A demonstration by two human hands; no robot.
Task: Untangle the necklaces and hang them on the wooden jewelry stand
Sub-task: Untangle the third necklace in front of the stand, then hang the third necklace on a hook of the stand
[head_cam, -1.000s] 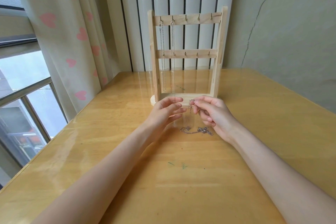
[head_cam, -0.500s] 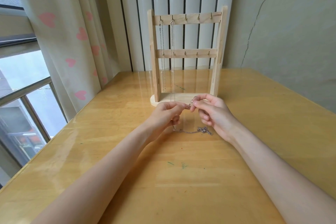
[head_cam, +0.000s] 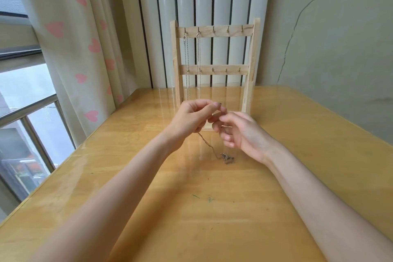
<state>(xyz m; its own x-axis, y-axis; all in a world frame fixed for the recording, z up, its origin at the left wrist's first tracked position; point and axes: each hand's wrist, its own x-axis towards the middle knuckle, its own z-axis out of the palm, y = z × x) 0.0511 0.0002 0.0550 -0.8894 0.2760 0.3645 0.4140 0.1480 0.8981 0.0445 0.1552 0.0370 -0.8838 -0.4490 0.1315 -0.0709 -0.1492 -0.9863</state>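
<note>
Necklace chain (head_cam: pixel 207 144): thin, limp, near weightless, likely snag-prone; best taken near the clasp end, pulled gently. Silvery; it droops to a small knotted clump (head_cam: pixel 228 158) on the table (head_cam: pixel 297 155), toward the far edge, before the stand (head_cam: pixel 214 66). Left hand (head_cam: pixel 191 119) pinches its upper end. Right hand (head_cam: pixel 240 132), fingers loosely curled, meets it; grip unclear. Two chains (head_cam: pixel 192 66) hang already.

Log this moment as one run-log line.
left hand: pinches chain | right hand: fingers at chain | tangle: on table | jewelry stand: two necklaces hung
</note>
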